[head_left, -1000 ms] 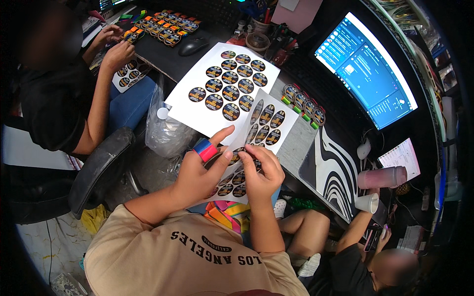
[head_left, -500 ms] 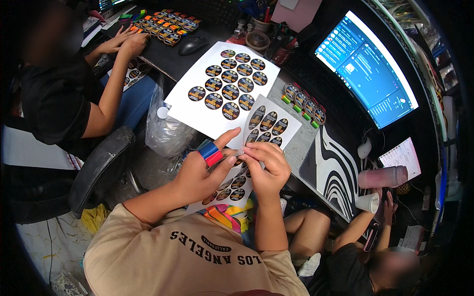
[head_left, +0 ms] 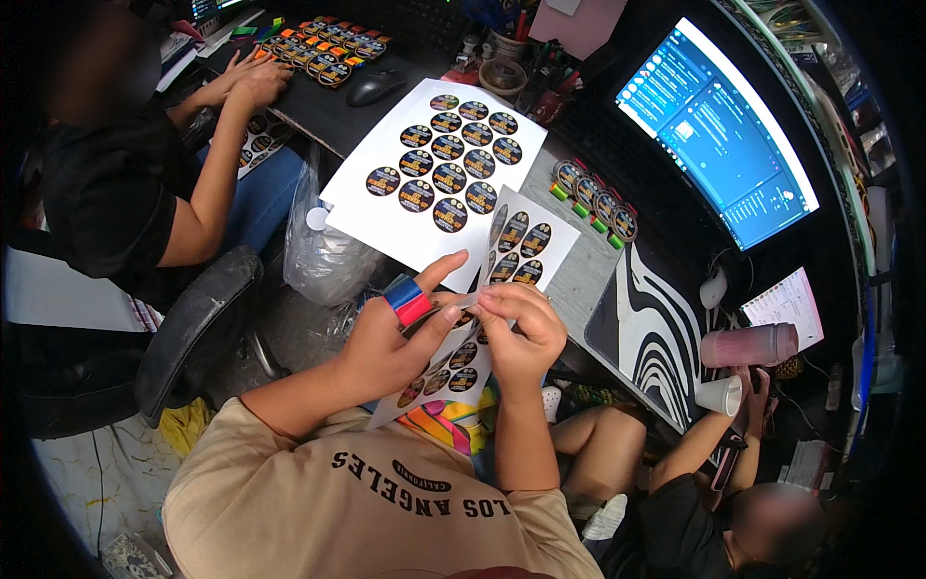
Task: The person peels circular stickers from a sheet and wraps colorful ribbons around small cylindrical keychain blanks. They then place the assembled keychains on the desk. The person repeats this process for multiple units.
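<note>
My left hand [head_left: 391, 343] holds a small box with blue and red stripes [head_left: 407, 298] between thumb and fingers. My right hand [head_left: 518, 333] pinches something small against that box, right over a white sticker sheet [head_left: 526, 241] printed with dark round stickers; whether it grips a sticker or the sheet's edge I cannot tell. The sheet runs from my lap up toward the desk. A second, larger sheet of round stickers [head_left: 439, 169] lies on the desk just beyond it.
A row of several stickered small boxes [head_left: 593, 201] stands near the curved monitor [head_left: 719, 135]. Another person on the left handles boxes [head_left: 323, 53] at the desk. A third person sits lower right by a pink bottle [head_left: 748, 344] and paper cup [head_left: 719, 394]. A mouse [head_left: 374, 85] lies nearby.
My hands have drawn slightly closer together over the sheet, and the striped box has tilted a little. The person at the left has stretched both hands forward to the row of boxes.
</note>
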`<state>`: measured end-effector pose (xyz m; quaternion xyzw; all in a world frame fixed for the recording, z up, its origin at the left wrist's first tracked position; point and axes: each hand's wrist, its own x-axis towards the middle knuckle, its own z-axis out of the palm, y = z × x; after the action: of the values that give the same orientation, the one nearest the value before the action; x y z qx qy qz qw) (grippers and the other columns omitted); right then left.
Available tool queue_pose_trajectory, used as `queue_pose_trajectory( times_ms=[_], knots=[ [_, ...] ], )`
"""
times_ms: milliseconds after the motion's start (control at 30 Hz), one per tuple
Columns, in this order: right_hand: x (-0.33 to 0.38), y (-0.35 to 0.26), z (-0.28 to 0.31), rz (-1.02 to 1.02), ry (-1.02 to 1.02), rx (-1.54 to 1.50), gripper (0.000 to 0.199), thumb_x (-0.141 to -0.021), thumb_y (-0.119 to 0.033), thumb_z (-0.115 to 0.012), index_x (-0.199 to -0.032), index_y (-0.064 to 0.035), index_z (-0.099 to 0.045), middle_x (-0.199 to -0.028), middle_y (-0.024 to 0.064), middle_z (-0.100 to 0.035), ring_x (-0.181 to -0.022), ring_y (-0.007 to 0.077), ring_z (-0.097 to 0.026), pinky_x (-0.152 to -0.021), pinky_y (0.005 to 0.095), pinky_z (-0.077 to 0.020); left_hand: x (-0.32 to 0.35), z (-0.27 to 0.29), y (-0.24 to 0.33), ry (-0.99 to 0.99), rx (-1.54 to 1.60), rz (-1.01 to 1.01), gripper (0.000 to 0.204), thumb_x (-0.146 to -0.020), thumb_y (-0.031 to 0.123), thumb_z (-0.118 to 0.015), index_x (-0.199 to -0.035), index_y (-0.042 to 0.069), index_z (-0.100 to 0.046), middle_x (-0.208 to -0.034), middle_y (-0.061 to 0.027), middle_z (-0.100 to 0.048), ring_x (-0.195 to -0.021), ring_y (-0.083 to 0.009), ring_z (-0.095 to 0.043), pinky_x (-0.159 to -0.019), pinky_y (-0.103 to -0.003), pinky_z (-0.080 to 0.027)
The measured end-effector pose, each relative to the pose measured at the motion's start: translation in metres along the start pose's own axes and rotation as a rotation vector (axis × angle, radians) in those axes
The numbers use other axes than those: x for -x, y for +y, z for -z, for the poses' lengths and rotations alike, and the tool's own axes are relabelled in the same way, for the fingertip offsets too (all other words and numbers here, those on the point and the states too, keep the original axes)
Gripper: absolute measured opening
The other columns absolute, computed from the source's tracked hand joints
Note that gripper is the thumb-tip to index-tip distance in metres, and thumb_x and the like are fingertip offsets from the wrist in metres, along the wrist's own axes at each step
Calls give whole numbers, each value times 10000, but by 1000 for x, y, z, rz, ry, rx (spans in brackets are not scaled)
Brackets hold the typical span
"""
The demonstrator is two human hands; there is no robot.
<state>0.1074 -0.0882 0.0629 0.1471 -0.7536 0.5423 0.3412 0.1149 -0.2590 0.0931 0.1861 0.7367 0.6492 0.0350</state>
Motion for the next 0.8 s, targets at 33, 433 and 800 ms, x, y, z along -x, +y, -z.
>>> queue_pose_trajectory(
  times_ms=[33,433,800],
  knots=[
    [1,0,0,0,4,1,117,-689,47,-779,-759,-6,-702,-821,113,-715,-761,230,-687,-720,316,-528,0,0,0,-1,7,6,504,-977,136,-548,-1449,39,-400,-911,-33,-710,-665,-20,-499,-630,-226,-445],
    [15,-5,-12,105,124,166,177,-686,49,-795,-835,-10,-721,-874,132,-723,-754,232,-678,-695,295,-529,1,-2,2,28,116,62,518,-981,122,-555,-1459,27,-379,-876,22,-644,-737,-13,-481,-679,-197,-421],
    [24,-4,-17,292,114,362,328,-694,85,-769,-1010,11,-716,-1012,163,-705,-785,245,-672,-714,302,-545,2,-4,3,70,167,55,532,-981,130,-563,-1466,24,-372,-848,27,-636,-721,-8,-486,-654,-193,-424]
  ],
)
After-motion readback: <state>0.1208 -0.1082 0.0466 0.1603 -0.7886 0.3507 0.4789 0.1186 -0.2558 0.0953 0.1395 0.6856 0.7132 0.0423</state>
